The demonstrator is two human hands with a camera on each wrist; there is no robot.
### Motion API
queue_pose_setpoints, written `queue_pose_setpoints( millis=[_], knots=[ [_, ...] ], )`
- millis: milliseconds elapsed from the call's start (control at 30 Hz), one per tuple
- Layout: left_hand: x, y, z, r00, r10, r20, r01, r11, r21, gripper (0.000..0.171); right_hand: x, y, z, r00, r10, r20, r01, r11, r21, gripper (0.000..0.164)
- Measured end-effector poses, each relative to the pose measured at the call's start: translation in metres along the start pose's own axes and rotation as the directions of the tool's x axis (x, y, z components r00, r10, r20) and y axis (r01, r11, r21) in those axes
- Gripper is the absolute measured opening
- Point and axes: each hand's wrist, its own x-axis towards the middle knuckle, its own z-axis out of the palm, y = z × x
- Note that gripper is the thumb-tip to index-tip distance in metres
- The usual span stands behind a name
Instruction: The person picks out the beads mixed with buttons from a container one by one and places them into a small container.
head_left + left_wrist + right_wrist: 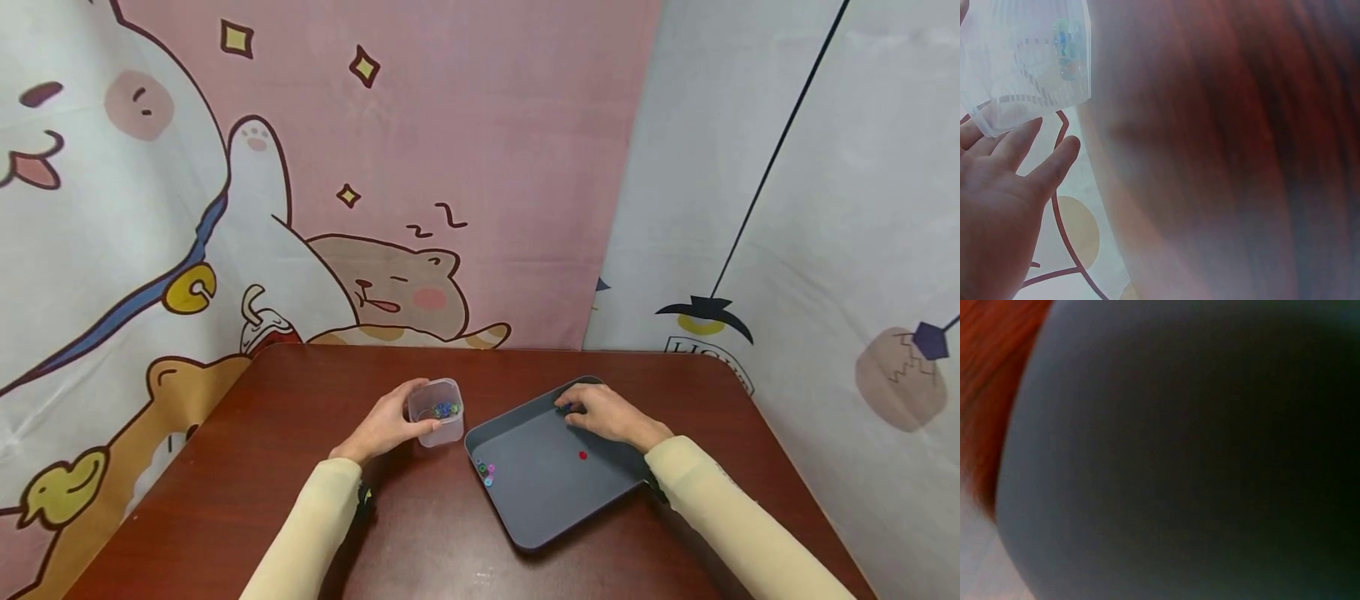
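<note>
My left hand [386, 423] grips a clear plastic container [449, 431], thumb on the near side and fingers around the far side. Small blue and green beads [446, 410] lie inside it; the left wrist view shows the container [1035, 81] tilted, beads along one wall. Over the far right part of a grey tray [536, 475], my right hand [609, 414] reaches down with bent fingers, pinching small dark blue beads [567, 407] at the fingertips. A red bead [582, 455] sits mid-tray. Several green, pink and light blue beads [489, 481] lie by its left wall.
Both the tray and the container are on a dark reddish-brown table [420, 533]. A printed cloth [525, 167] with cartoon animals hangs behind the table's far edge. The right wrist view is mostly filled by the blurred, dark grey tray [1085, 456].
</note>
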Motion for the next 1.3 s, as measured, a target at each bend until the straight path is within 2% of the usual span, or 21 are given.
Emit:
queue_pose_setpoints(
  millis=[267,567,800,967,1300],
  knots=[
    [0.0,0.001,-0.001,1.0,-0.005,0.007,0.005,1.0,-0.011,0.088,0.0,0.002,0.006,1.0,-0.003,0.008,0.003,0.999,-0.038,0.028],
    [0.0,0.002,-0.002,1.0,-0.007,0.012,0.007,1.0,-0.008,0.088,-0.001,0.002,0.009,0.997,-0.065,-0.031,0.063,0.996,-0.067,0.024],
    [-0.001,0.002,-0.002,1.0,-0.006,0.013,0.006,1.0,-0.009,0.088,-0.004,0.0,0.009,0.998,-0.051,-0.048,0.047,0.996,-0.072,0.021],
    [-0.001,0.002,-0.003,1.0,-0.018,0.014,0.018,1.0,-0.006,0.089,-0.006,-0.008,0.0,0.996,-0.046,-0.074,0.042,0.998,-0.049,0.019],
    [0.0,0.002,-0.003,0.999,-0.022,0.027,0.023,1.0,-0.015,0.089,-0.01,-0.027,-0.03,0.984,-0.059,-0.168,0.068,0.996,0.049,0.022]
  ],
)
